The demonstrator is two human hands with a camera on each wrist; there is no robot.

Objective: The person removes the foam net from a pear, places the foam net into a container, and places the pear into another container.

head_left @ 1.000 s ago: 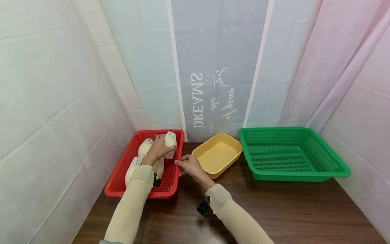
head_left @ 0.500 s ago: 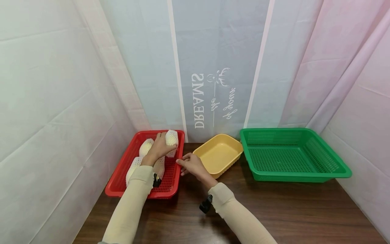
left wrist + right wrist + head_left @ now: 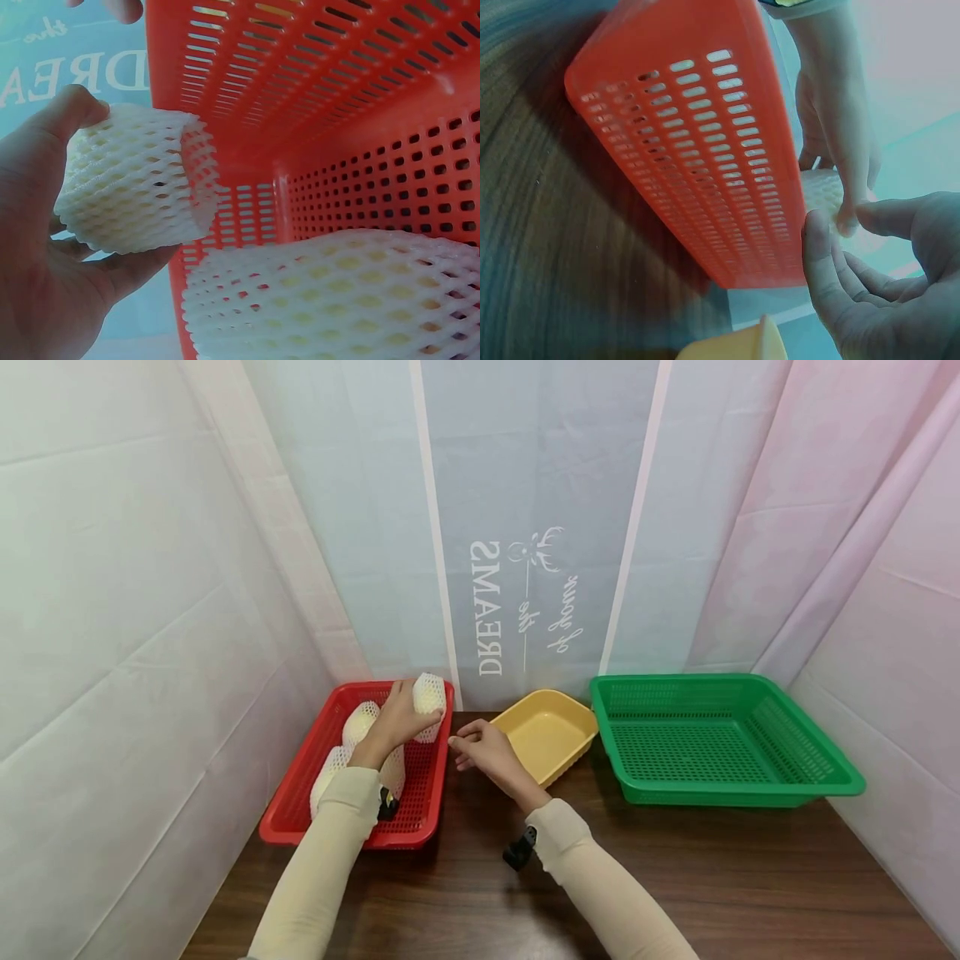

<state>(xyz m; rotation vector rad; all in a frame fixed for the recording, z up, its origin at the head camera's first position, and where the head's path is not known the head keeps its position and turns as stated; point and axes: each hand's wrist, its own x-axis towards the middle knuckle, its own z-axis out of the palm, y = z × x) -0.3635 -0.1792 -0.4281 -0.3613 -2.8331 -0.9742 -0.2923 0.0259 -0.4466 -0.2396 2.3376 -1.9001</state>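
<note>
My left hand (image 3: 392,725) grips a pale yellow fruit in a white foam net sleeve (image 3: 429,703), held up near the far right corner of the red basket (image 3: 416,789). In the left wrist view thumb and fingers wrap around this netted fruit (image 3: 135,180), the sleeve's open end facing the basket. Other netted fruits (image 3: 362,722) lie in the basket, partly hidden by my left arm. My right hand (image 3: 491,752) hovers just right of the basket's rim, fingers loosely bent and holding nothing. The right wrist view shows its thumb and fingertips apart, beside the basket wall (image 3: 697,150).
A yellow tub (image 3: 543,739) stands right of the red basket, partly behind my right hand. Farther right is a green basket (image 3: 690,752) with perforated sides. All rest on a dark wooden table (image 3: 712,868), with curtains (image 3: 540,460) behind and at both sides.
My left hand has lifted the netted fruit slightly up and to the right, toward the basket's rim. The right hand has come off the rim and moved a little right and up.
</note>
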